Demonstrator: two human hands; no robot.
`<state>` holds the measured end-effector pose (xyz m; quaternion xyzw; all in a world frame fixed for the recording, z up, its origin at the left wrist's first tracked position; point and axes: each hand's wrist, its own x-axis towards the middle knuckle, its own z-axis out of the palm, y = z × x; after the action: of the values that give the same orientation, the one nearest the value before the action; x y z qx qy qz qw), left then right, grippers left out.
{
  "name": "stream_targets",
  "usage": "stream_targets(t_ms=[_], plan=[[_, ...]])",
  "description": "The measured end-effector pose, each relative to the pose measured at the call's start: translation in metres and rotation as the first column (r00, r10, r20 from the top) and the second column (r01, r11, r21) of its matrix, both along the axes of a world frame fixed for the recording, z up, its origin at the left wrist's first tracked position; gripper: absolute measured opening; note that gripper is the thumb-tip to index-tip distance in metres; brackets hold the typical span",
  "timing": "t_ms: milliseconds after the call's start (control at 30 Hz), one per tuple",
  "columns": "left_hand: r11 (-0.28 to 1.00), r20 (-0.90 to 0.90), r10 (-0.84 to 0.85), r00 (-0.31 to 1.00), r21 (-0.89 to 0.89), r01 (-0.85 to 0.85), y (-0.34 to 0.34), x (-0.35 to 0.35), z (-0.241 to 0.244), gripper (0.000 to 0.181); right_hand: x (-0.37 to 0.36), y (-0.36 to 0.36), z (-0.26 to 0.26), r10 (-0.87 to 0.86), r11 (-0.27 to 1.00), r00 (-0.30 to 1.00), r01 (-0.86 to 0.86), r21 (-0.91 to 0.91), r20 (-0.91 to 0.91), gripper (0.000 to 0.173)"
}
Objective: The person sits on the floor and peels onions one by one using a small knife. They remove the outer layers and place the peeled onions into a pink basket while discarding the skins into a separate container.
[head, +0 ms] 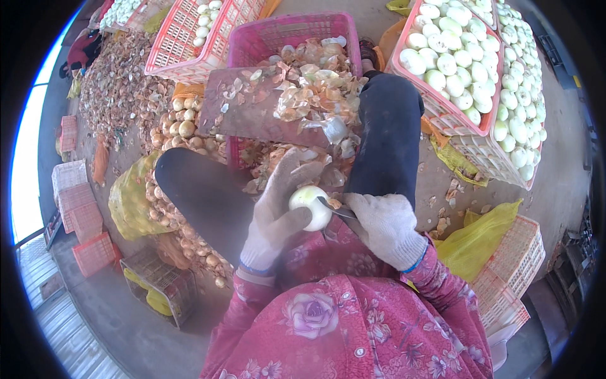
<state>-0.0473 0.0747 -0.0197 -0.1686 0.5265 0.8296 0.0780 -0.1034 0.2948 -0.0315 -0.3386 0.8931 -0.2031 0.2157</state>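
My left hand point(277, 213), in a whitish knit glove, holds a peeled white onion point(311, 207) between thumb and fingers. In my right hand point(384, 226), gloved alike, is a knife point(343, 213) whose blade touches the onion's right side. A brown scrap of skin point(334, 203) lies by the blade. Just beyond my hands a board point(255, 106) rests across a pink plastic basket point(291, 27), and onion skins point(315, 94) are heaped on the board and in the basket.
Unpeeled onions point(186, 129) lie on the floor at left beside a yellow mesh sack point(135, 201). A crate point(442, 106) of peeled onions stands at upper right, another crate point(189, 66) at upper left. Stacked crates point(513, 256) and a yellow sack point(473, 241) are at right. A person point(80, 49) is far left.
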Motion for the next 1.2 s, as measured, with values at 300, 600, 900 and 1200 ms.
stream_targets(t_ms=[300,600,900,1200], plan=[[0.998,0.038,0.063,0.997,0.002,-0.063,-0.023,0.015,-0.026,0.117,0.022,-0.029,0.004,-0.157,0.804,0.279,0.594,-0.042,0.947,0.032],[0.978,0.029,-0.074,0.997,0.197,0.067,-0.044,0.030,-0.036,0.108,0.032,-0.032,-0.017,-0.136,0.933,0.808,0.300,-0.201,0.574,0.033],[0.947,0.099,-0.015,0.995,0.321,-0.018,-0.040,0.028,-0.035,0.105,0.019,-0.043,0.000,-0.315,0.772,0.412,0.636,-0.022,0.855,0.038],[0.887,0.024,-0.274,0.962,0.393,0.243,-0.035,0.006,-0.015,0.113,0.008,-0.048,0.006,-0.155,0.760,0.583,0.586,-0.281,0.798,0.037]])
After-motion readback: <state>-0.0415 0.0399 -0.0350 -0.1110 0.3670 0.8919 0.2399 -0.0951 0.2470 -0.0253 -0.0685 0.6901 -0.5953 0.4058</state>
